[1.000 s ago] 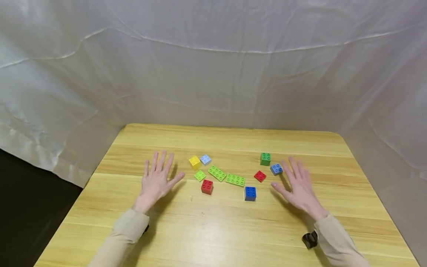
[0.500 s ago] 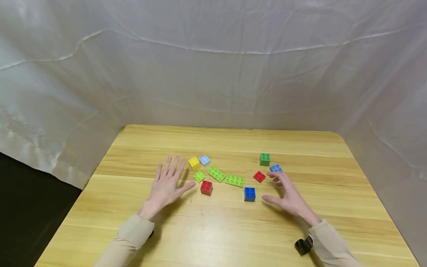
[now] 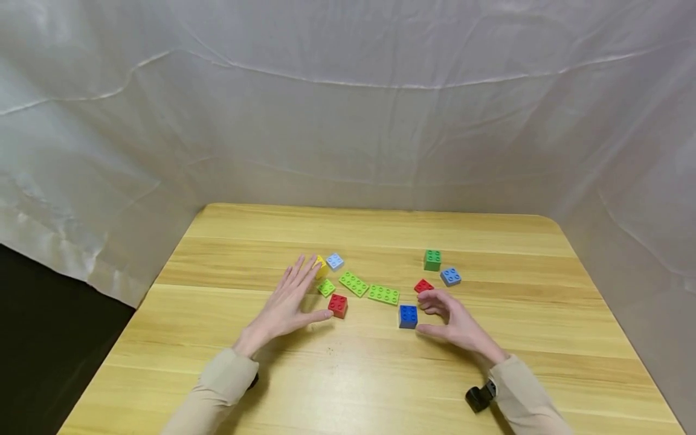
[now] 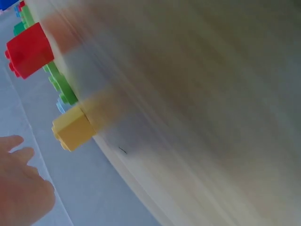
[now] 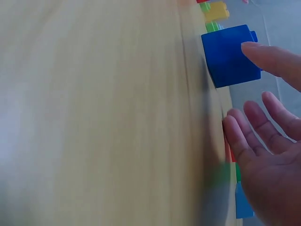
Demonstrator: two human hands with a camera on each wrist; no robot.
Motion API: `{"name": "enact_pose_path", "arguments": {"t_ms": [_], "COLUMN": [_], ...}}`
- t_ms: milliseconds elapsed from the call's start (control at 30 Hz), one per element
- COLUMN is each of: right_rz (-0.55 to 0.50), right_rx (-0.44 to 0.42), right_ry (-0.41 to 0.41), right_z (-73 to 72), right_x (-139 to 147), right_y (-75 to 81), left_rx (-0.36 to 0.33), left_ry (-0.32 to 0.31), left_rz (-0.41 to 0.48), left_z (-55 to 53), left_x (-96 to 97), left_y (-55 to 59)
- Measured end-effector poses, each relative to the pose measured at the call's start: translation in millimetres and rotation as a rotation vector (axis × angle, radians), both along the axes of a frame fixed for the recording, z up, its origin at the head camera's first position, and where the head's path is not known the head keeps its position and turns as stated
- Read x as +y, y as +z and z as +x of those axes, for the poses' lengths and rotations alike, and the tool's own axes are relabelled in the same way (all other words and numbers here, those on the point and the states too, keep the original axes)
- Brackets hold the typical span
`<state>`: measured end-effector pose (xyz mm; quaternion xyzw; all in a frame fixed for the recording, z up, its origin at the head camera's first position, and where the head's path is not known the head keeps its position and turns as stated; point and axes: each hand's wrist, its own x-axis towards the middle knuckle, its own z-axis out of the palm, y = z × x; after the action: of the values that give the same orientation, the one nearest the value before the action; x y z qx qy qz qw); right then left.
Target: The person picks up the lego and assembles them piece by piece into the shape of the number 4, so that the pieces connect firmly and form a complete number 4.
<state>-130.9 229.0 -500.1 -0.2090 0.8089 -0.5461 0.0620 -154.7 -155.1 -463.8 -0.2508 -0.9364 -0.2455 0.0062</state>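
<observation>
Head view, and I see both hands over the wooden tabletop (image 3: 370, 386), with bricks scattered around them. The left hand (image 3: 285, 305) is spread wide and holds nothing, its straight fingers partly covering a yellow block (image 3: 322, 267). Its thumb points at a red block (image 3: 338, 306); whether they touch I can't tell. A small lime plate (image 3: 327, 287) sits between that thumb and the fingers, and a pale blue brick (image 3: 335, 261) lies just past the fingertips. The right hand (image 3: 457, 323) is bent with a wide gap between thumb and fingers, right beside a dark blue block (image 3: 408, 316). A flat red brick (image 3: 423, 285) peeks out beyond its fingers; farther off are a mid-blue brick (image 3: 451, 277) and a green block (image 3: 432, 260). Two long lime plates (image 3: 383, 294) lie between the hands.

Left wrist view: the yellow block stands apart from the visible part of the left hand, the red one farther away.

Right wrist view: the thumb overlaps the dark blue block, contact unclear, while the other fingers stay clear of it.
</observation>
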Motion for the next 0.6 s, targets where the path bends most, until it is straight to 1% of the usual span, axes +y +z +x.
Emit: {"name": "enact_pose_path", "arguments": {"t_ms": [133,300,433,600], "right_rz": [-0.046,-0.061,-0.063,-0.026], "right_rx": [-0.027,-0.083,-0.118,-0.119], "right_ry": [0.023,0.027,0.028,0.012], "right_z": [-1.4,-2.1,-2.3,-1.0], "right_x": [-4.7,-8.2,-9.9,-10.8], "right_y": [-2.4,-3.1,-5.1,-7.3], "left_rx": [-0.043,-0.135,-0.184,-0.227], "left_ry": [-0.040,-0.065,-0.088,-0.133], "left_rz": [0.125,0.257,0.315,0.356], "left_z": [0.9,0.8,0.3,-1.4], "left_x": [2.7,6.9,10.1,13.6], "left_y": [1.5,1.6,1.6,0.7]}}
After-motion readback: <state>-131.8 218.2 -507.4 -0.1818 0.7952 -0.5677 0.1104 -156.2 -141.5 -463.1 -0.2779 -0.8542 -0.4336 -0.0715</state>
